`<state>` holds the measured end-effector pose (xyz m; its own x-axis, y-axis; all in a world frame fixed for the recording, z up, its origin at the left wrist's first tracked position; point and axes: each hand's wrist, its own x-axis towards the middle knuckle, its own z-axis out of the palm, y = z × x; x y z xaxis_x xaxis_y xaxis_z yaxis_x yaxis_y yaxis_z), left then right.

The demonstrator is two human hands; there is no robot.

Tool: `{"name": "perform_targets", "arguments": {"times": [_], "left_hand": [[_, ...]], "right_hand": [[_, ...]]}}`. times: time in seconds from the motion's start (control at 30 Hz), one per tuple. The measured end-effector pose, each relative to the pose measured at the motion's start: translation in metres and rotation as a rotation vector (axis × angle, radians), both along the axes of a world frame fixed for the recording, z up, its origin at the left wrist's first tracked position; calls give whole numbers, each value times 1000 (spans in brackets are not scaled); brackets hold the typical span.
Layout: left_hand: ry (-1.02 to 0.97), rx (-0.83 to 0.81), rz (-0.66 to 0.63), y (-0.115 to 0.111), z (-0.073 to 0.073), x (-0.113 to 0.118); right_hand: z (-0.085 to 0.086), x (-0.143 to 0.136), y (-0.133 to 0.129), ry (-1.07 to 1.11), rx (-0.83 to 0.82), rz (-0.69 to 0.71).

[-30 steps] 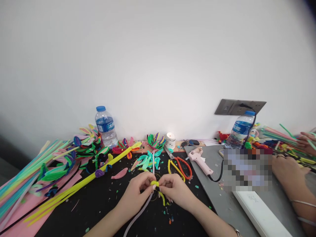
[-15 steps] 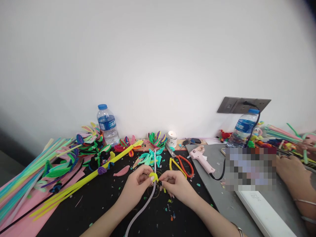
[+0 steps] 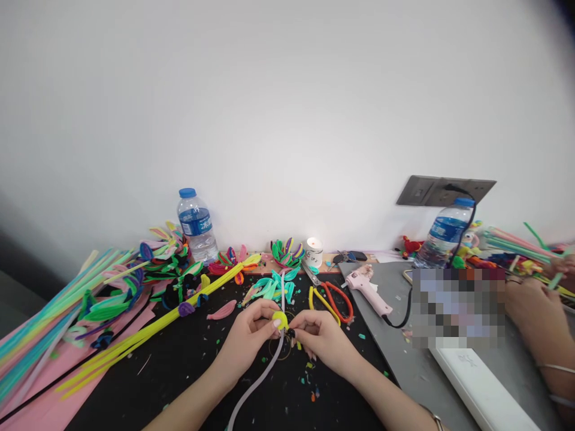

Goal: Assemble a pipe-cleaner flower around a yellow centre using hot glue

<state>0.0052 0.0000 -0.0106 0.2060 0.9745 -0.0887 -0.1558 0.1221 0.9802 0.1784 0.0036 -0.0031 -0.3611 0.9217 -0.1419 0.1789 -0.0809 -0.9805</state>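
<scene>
Between finger and thumb, my left hand (image 3: 252, 335) pinches a small yellow curled piece of fuzzy pipe cleaner (image 3: 281, 318). Just to its right, a small black fuzzy bit (image 3: 291, 333) sits in the closed fingertips of my right hand (image 3: 321, 332). A pale lilac pipe cleaner (image 3: 265, 372) runs from beneath the yellow piece down to the table's front edge. Whether the yellow and black pieces are joined is unclear. Beyond my hands lie turquoise looped petals (image 3: 272, 288) and scissors (image 3: 339, 302) with red and yellow handles.
At left are bundled yellow pipe cleaners (image 3: 148, 332) and a water bottle (image 3: 196, 227). A white candle jar (image 3: 313, 254) stands by the wall. On the right lie a pink glue gun (image 3: 371, 293) with its cord and a long white box (image 3: 476, 383). A co-worker's hand (image 3: 534, 311) is beyond.
The yellow piece has turned slightly in my fingertips; both hands stay almost in place. At the right, the co-worker's hands have shifted a little.
</scene>
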Motion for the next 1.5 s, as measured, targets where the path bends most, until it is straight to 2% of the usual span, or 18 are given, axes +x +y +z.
{"name": "perform_targets", "arguments": {"times": [0.23,0.6,1.03,1.3,1.5], "left_hand": [[1,6,-23,-1,0,0],[20,99,-49,1,-9,0],[-68,-38,-79,-3,2,3],[3,-17,-112,-3,-3,4],[28,15,-111,-3,-1,4]], "right_hand": [[-2,0,-1,3,4,6],[-2,1,-1,-48,100,-20],[0,4,0,23,76,-131],[1,5,0,68,92,-123],[2,5,-1,46,106,-109]]}}
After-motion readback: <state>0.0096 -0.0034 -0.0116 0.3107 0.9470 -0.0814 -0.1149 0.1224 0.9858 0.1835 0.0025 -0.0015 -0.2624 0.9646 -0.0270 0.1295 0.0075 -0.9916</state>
